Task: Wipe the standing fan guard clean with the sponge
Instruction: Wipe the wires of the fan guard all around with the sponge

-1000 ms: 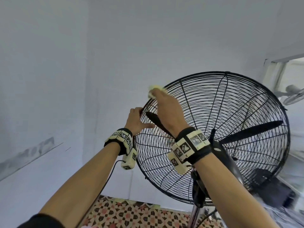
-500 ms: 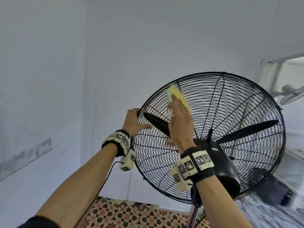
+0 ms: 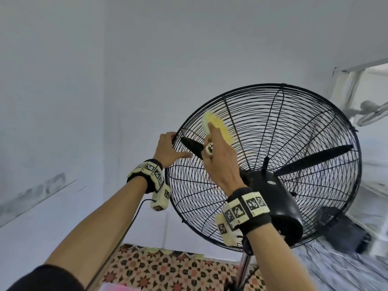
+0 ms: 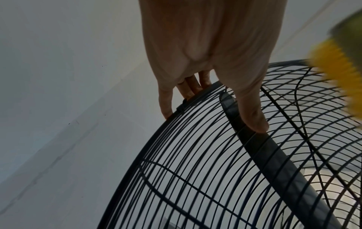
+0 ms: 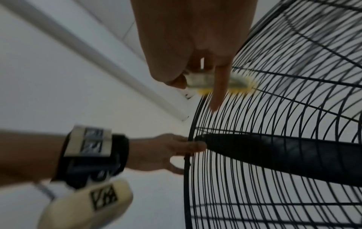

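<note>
A black wire fan guard (image 3: 294, 131) fills the right half of the head view, tilted upward, with dark blades and a motor housing (image 3: 279, 202) behind it. My right hand (image 3: 218, 156) holds a yellow sponge (image 3: 218, 126) flat against the upper left of the guard, thumb and fingers curled round it. The sponge (image 5: 239, 83) shows blurred in the right wrist view and again as the sponge (image 4: 336, 74) at the right edge of the left wrist view. My left hand (image 3: 168, 147) grips the guard's left rim (image 4: 176, 111), fingers over the rim, thumb (image 4: 252, 114) on the wires.
The fan's pole (image 3: 244, 267) drops to a patterned tiled floor (image 3: 168, 269). Pale walls stand behind and to the left. A black box (image 3: 344, 232) sits low at the right, and a window frame with another fan (image 3: 369, 114) is at the far right.
My right hand has carried the sponge from the guard's upper left rim inward and to the right across the wires. The left hand keeps its hold on the rim.
</note>
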